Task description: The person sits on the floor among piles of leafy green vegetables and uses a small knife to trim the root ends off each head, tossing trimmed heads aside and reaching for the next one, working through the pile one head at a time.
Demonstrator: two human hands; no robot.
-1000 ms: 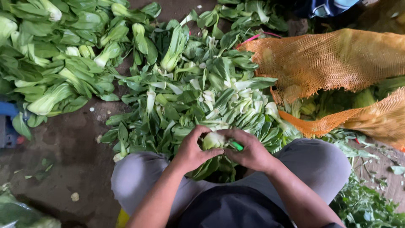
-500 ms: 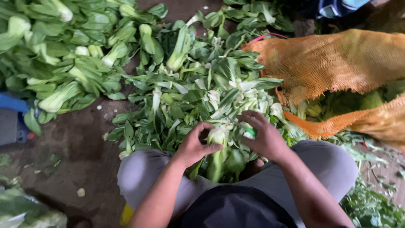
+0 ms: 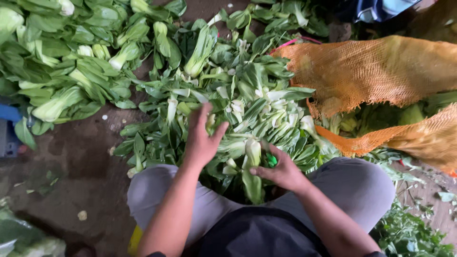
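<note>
Gripping a small green-handled tool (most of it is hidden in the fist, so its kind cannot be told), the right hand is seen low in the head view, closed around the handle and resting just beside a bok choy head. This head is stood with its pale stem end up and its dark leaves hanging down between the knees; whether it is pinched by the right fingers or merely touched cannot be told. The left hand is raised apart from the right, its fingers spread and nothing clasped in it, over the loose pile of bok choy lying on the ground ahead. Both grey-trousered knees are framed at either side of the forearms. Further to the left, a second heap of whole bok choy heads is laid on the dark, damp floor. To the right, orange mesh sacks are spread, with more greens seen inside their open folds. Scattered leaf trimmings are seen by the right knee.
</note>
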